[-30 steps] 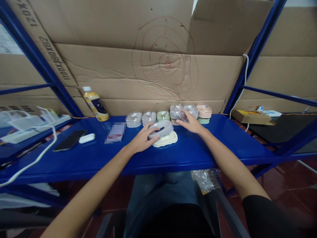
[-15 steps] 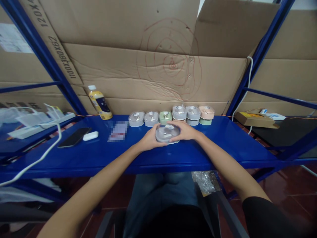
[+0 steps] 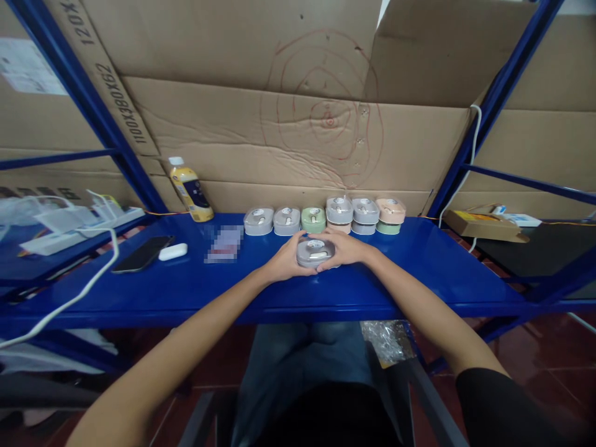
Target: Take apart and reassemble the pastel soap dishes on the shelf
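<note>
A small grey rounded plastic box with a clear lid (image 3: 315, 253) is held between both hands at the middle of the table. My left hand (image 3: 285, 259) is wrapped round its left side, thumb at the front. From the right, my right hand (image 3: 347, 248) grips the opposite side, fingers over the back edge. A white label and a pale clip-like piece show on the lid. The underside of the box is hidden. Just behind the hands stands a row of similar lidded boxes: a green one (image 3: 313, 221), grey ones (image 3: 259, 221), and some stacked in twos (image 3: 390, 212).
On the blue table (image 3: 223, 297) lie a dark phone (image 3: 142, 254), a white earbud case (image 3: 173, 251) and a blurred-out item (image 3: 225, 244). A yellow bottle (image 3: 190, 190) stands at the back. Power strip (image 3: 84, 231) and cables are left; an open carton (image 3: 484, 226) is right.
My right hand has left clear plastic at the back row and come to the box. The grey part, earlier tilted over a cream base in my left hand, now appears upright under a clear lid.
</note>
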Tool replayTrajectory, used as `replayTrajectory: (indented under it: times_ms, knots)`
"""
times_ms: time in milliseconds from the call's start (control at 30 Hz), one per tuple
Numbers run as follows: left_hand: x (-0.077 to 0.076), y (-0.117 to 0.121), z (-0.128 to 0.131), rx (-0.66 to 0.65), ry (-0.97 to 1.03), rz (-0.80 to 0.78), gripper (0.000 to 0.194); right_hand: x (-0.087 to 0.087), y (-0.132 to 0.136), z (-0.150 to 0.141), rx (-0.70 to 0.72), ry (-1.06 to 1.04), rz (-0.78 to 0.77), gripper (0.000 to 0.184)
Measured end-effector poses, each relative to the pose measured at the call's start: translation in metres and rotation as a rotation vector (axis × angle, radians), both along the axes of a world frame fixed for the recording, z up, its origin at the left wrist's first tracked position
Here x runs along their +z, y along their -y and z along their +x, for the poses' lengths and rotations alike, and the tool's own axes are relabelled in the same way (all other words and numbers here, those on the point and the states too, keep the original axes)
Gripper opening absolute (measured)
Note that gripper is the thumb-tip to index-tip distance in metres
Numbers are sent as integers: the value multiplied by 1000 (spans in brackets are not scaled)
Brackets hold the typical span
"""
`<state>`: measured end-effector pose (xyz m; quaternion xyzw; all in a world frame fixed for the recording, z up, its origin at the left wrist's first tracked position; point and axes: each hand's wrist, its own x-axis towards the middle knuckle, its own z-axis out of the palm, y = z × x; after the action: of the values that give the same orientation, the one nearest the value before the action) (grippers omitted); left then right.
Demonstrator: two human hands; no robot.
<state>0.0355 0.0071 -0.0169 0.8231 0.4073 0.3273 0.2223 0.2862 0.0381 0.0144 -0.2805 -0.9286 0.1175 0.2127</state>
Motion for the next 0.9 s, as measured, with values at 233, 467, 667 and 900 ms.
replayTrajectory:
  times_ms: [233, 467, 667, 900]
  knots:
    - [5, 3, 3, -29, -7, 42, 110, 2, 3, -4, -31, 29, -17, 100]
    - [12, 11, -5, 79, -83, 158, 102, 3, -3, 19, -89, -180, -64, 105]
    - [38, -14, -11, 533, 77, 224, 94, 25, -7, 45, -360, -524, 82, 60]
    - [66, -79, 48, 814, 74, 92, 86, 22, -13, 45, -422, -550, 200, 63]
